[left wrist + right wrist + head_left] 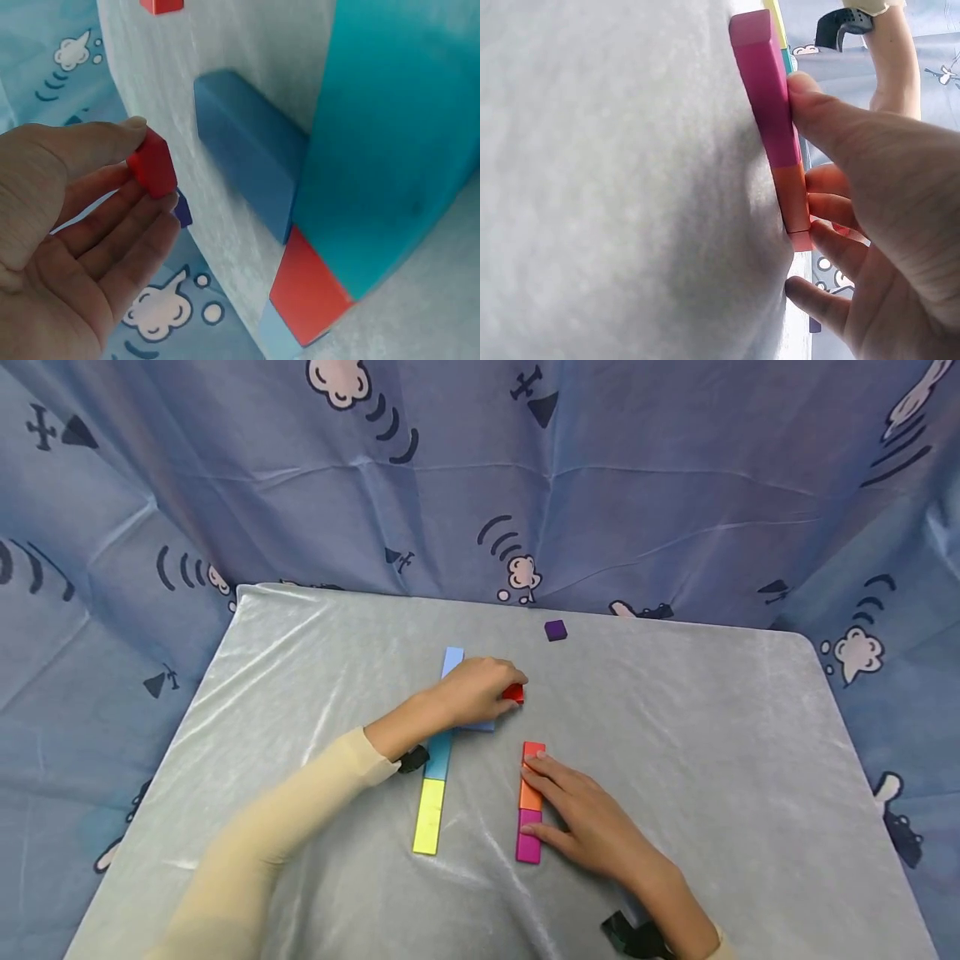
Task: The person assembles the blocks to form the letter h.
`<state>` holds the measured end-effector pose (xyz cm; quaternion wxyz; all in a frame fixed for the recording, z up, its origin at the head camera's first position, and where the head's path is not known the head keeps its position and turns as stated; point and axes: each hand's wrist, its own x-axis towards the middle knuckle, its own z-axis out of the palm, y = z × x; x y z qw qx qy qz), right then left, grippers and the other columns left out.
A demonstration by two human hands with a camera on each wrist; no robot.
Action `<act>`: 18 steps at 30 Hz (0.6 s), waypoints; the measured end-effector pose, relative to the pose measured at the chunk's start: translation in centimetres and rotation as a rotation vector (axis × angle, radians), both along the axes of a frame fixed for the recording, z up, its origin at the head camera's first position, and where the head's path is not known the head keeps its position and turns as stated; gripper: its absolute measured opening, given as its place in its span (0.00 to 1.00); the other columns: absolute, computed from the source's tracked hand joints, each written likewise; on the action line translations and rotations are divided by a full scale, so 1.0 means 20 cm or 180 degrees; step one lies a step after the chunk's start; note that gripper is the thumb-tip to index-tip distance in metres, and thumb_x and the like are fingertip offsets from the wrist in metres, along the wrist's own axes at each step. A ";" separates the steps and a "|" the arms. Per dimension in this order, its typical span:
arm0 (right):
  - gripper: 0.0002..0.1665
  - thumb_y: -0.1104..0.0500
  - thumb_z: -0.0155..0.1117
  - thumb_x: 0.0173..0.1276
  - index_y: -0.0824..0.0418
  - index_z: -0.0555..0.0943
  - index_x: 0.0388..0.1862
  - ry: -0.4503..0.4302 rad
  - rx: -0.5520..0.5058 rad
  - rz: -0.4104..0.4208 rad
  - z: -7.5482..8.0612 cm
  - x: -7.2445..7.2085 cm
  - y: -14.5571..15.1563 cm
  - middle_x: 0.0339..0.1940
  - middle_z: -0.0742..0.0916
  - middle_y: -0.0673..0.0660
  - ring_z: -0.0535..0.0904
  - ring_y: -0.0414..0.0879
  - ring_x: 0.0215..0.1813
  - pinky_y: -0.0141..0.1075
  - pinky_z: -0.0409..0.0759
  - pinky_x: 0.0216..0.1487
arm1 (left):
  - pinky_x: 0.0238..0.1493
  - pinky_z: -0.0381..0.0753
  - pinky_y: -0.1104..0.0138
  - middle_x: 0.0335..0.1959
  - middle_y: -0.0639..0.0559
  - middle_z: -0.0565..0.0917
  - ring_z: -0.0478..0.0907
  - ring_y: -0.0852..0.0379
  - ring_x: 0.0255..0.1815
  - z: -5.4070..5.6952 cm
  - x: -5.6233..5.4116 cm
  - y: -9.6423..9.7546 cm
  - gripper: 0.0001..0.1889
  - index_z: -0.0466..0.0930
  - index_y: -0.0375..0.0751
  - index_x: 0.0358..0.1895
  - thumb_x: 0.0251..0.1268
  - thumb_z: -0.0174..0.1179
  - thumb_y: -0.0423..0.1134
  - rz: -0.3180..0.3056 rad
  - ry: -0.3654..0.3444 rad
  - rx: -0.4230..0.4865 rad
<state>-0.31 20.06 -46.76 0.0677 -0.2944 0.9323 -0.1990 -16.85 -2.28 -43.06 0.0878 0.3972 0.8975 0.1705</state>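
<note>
Between thumb and fingertips, my left hand [480, 685] pinches a small red block [154, 163], off the table in the left wrist view. Beneath and beside that arm runs a line of flat blocks: light blue [453, 658], teal [438, 758] and yellow [429, 818]. A blue block [251, 150] juts from its side, and a red block [311, 289] sits in the line at the teal block's end. My right hand [588, 814] rests its fingers on a second row, made of red-orange [534, 748], orange [530, 798] and magenta [528, 843] blocks, with the thumb touching the magenta one.
A dark purple block [556, 630] lies alone near the far edge of the table, which is covered with grey cloth [712, 735]. Blue printed curtains [637, 468] hang behind and at both sides.
</note>
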 end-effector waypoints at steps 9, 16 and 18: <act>0.46 0.42 0.76 0.68 0.57 0.73 0.79 -0.0013 0.0010 -0.0025 0.00 0.00 0.00 0.81 0.75 0.55 0.73 0.54 0.80 0.56 0.77 0.76 | 0.56 0.87 0.57 0.50 0.47 0.91 0.86 0.52 0.47 -0.02 0.10 -0.01 0.19 0.86 0.38 0.62 0.72 0.69 0.40 -0.0123 -0.0070 -0.0012; 0.46 0.41 0.76 0.68 0.57 0.73 0.79 -0.0021 0.0000 -0.0040 0.00 0.00 0.00 0.81 0.75 0.55 0.73 0.54 0.81 0.55 0.76 0.77 | 0.55 0.88 0.58 0.48 0.47 0.91 0.85 0.51 0.46 -0.06 0.13 -0.01 0.18 0.86 0.37 0.61 0.72 0.69 0.39 -0.0132 -0.0123 -0.0023; 0.46 0.40 0.76 0.68 0.57 0.73 0.79 -0.0028 0.0006 -0.0032 0.00 0.00 0.00 0.81 0.75 0.55 0.73 0.54 0.81 0.55 0.76 0.77 | 0.57 0.88 0.58 0.50 0.47 0.91 0.86 0.51 0.48 -0.06 0.13 -0.02 0.19 0.86 0.37 0.62 0.72 0.69 0.39 -0.0112 -0.0157 -0.0026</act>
